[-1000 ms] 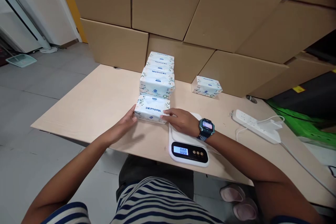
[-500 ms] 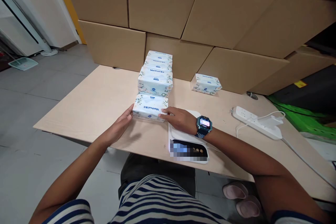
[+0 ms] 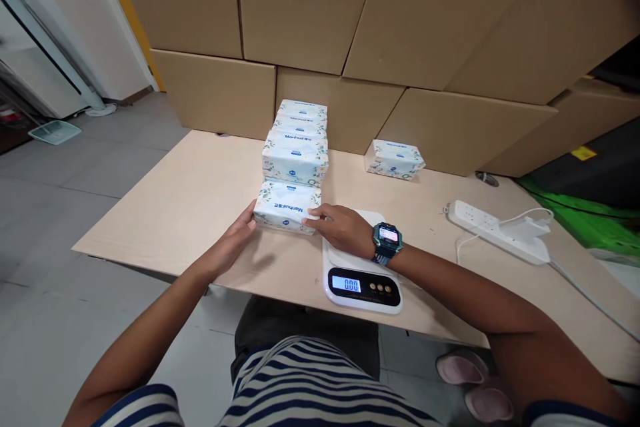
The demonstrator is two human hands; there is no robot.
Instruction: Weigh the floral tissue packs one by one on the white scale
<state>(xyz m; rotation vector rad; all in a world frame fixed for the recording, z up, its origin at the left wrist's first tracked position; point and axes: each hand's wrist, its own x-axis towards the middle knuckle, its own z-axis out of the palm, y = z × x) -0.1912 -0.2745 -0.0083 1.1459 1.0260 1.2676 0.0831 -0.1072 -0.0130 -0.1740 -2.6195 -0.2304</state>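
Observation:
A white tissue pack (image 3: 287,205) with blue lettering and a leaf print lies at the near end of a row of similar tissue packs (image 3: 295,155). My left hand (image 3: 239,235) presses its fingers against the pack's left side. On the other side, my right hand (image 3: 341,227) has thumb and fingers on the pack's right front corner, so the pack is held between both hands. My right hand and wrist pass over a white digital scale (image 3: 363,310), covering part of its platform. The scale's lit display (image 3: 346,284) reads 0.00.
Another tissue pack (image 3: 395,160) stands apart at the back right. A white power strip (image 3: 500,233) with a plug and cables lies on the right of the wooden table (image 3: 170,213). Stacked cardboard boxes (image 3: 320,7) form a wall behind. Pink slippers (image 3: 487,403) are on the floor.
The view has shifted slightly. Both hands keep their places on the tissue pack, and the pack shows no clear movement along the row.

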